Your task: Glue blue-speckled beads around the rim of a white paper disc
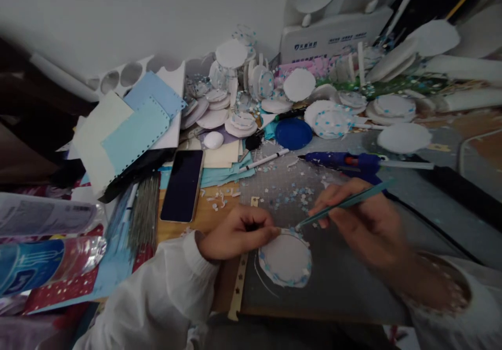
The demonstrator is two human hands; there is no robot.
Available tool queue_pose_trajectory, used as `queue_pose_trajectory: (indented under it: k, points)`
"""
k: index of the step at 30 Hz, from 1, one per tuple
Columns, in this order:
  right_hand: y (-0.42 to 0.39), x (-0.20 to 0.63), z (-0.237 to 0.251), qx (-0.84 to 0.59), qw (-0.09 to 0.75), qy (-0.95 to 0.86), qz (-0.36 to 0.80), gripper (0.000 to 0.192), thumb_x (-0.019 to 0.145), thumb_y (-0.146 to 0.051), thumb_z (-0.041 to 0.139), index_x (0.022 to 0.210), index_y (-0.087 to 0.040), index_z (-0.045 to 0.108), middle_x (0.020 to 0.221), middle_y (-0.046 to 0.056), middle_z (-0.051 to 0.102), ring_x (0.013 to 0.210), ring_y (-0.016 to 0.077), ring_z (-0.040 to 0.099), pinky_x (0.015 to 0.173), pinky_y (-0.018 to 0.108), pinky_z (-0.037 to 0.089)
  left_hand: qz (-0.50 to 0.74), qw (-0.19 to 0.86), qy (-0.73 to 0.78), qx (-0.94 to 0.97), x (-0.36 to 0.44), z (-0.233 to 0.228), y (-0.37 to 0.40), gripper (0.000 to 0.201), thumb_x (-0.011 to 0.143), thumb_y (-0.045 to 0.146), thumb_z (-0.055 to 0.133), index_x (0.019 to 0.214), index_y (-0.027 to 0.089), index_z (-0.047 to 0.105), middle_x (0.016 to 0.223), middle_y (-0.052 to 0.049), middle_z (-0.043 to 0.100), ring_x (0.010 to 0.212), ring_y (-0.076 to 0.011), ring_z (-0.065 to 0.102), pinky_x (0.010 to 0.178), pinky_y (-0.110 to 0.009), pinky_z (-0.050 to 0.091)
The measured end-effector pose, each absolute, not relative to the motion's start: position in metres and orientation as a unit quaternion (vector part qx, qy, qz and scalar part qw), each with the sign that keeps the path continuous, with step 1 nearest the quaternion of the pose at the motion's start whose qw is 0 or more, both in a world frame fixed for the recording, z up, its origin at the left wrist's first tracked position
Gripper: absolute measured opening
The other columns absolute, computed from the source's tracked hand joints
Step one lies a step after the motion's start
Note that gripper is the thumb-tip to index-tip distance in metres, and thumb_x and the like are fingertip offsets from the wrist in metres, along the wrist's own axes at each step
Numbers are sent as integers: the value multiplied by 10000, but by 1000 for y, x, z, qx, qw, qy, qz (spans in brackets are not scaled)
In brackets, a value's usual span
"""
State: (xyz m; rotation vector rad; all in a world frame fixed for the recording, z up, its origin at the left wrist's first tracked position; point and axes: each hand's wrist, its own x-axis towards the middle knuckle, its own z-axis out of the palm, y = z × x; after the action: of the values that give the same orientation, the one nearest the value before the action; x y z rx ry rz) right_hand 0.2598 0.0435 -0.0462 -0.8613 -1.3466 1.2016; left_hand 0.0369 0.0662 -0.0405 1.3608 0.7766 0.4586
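In the head view my left hand (245,233) pinches the upper left edge of a white disc (285,260) between thumb and fingers. Small blue and white pieces run around the disc's rim, and a thin white strand trails at its lower left. My right hand (363,222) is closed around teal tweezers (345,202). Their tip touches or hovers just over the disc's top edge; I cannot tell which. Tiny blue and white cut-outs (292,197) are scattered on the grey mat (337,282) beyond the disc.
A dark phone (182,185) lies to the left, near bundled wires (144,214) and plastic bottles (50,258). A blue glue gun (341,159) and a blue round lid (293,134) lie beyond my hands. Many white discs (299,84) crowd the back. A punched strip (238,287) lies left of the disc.
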Motion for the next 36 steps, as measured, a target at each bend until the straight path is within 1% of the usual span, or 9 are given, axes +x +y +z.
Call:
queue_pose_trajectory:
  k: [3, 7, 10, 13, 19, 23, 29, 36]
  points:
    - [41, 257, -46, -369, 538, -586, 480, 62, 908, -167, 547, 924, -219, 576, 824, 32, 624, 636, 112, 595, 566, 232, 521, 208, 686, 344, 607, 38, -41, 66, 369, 879, 366, 549, 600, 144, 456, 569, 41, 386, 531, -68, 327, 493, -197, 272]
    - [41, 255, -49, -374, 533, -600, 465, 99, 890, -145, 563, 936, -230, 583, 831, 32, 627, 676, 115, 606, 558, 202, 518, 197, 676, 354, 616, 40, -39, 66, 395, 883, 388, 534, 589, 152, 417, 564, 47, 360, 531, -66, 313, 486, -197, 256]
    - [41, 254, -51, -374, 527, -612, 456, 113, 891, -135, 559, 939, -235, 583, 834, 30, 611, 695, 115, 606, 557, 191, 513, 189, 675, 349, 622, 41, -37, 66, 391, 877, 390, 535, 589, 151, 424, 558, 47, 366, 528, -64, 314, 483, -196, 257]
    - [40, 252, -51, -377, 520, -612, 461, 121, 899, -124, 542, 938, -231, 582, 849, 31, 599, 701, 119, 603, 581, 206, 528, 189, 677, 345, 622, 41, -37, 66, 390, 870, 406, 536, 595, 149, 436, 553, 45, 378, 521, -63, 317, 477, -193, 264]
    - [39, 251, -51, -392, 517, -611, 453, 81, 893, -154, 564, 925, -226, 581, 838, 17, 588, 692, 105, 599, 594, 186, 531, 186, 672, 348, 627, 41, -38, 66, 390, 862, 428, 541, 609, 142, 456, 563, 38, 400, 529, -66, 338, 479, -187, 279]
    - [40, 252, -52, -402, 512, -619, 438, 62, 892, -178, 575, 921, -233, 586, 837, 22, 589, 676, 117, 606, 578, 206, 548, 190, 673, 346, 625, 41, -38, 65, 376, 861, 391, 543, 595, 149, 434, 554, 42, 392, 519, -63, 328, 474, -187, 274]
    - [42, 253, -53, -401, 504, -639, 420, 48, 898, -213, 572, 930, -246, 584, 825, 33, 595, 736, 165, 626, 576, 258, 562, 188, 659, 353, 637, 44, -37, 65, 384, 863, 392, 537, 586, 151, 425, 549, 44, 385, 522, -62, 327, 476, -183, 277]
    - [44, 255, -51, -384, 497, -661, 411, 65, 897, -182, 561, 928, -233, 587, 828, 41, 588, 767, 174, 613, 652, 296, 560, 189, 661, 353, 634, 44, -40, 64, 353, 865, 340, 538, 585, 155, 428, 533, 49, 371, 500, -61, 311, 452, -182, 251]
